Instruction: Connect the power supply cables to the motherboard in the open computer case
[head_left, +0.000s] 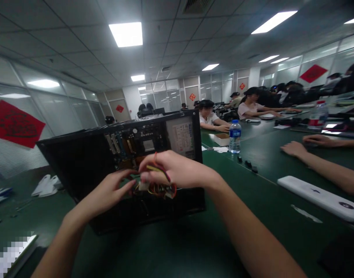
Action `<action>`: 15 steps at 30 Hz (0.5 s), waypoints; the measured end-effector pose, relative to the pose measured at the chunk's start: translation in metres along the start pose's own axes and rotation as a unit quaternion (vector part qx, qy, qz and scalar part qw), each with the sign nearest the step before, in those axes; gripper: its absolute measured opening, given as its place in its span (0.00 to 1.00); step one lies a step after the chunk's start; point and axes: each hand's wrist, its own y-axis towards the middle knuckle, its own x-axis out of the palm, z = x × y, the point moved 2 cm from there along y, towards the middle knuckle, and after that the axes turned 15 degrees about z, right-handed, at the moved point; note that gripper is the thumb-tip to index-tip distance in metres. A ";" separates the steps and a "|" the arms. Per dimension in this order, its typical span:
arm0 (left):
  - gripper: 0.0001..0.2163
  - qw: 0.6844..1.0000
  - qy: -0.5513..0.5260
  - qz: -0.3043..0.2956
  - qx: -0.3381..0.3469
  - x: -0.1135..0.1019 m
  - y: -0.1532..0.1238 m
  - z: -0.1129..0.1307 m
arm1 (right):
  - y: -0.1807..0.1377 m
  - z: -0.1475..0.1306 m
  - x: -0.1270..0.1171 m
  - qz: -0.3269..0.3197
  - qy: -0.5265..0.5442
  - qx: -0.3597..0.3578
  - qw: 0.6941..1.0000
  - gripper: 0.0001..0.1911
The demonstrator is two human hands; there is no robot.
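Observation:
A black computer case (69, 166) stands on the green table in front of me, its open side toward me. Inside are a motherboard (148, 144) with slots and a power supply (179, 135) with a white label at upper right. My right hand (177, 168) is closed on a bundle of power cables (162, 189), with yellow, red and black wires looping out below the fingers and a pale connector by the fingertips. My left hand (111, 189) reaches to the lower part of the motherboard, thumb and fingers apart; its fingertips are partly in shadow.
A water bottle (235, 137) and an open box (221, 139) stand right of the case. A long white device (319, 197) lies nearer right, beside another person's forearm (324, 166). White gloves (46, 185) lie at left. Other people sit farther back.

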 end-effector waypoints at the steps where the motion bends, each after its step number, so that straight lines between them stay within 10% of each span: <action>1: 0.24 0.999 0.005 -0.036 0.001 0.002 -0.002 -0.004 | -0.004 -0.001 0.000 -0.083 -0.033 -0.003 0.996 0.11; 6: 0.30 0.988 0.015 -0.148 -0.042 0.010 -0.013 -0.022 | -0.018 -0.004 -0.003 -0.261 -0.086 0.052 0.960 0.16; 15: 0.20 0.996 0.022 -0.080 0.044 0.038 0.003 -0.030 | -0.011 0.027 0.008 -0.103 -0.223 0.061 0.967 0.13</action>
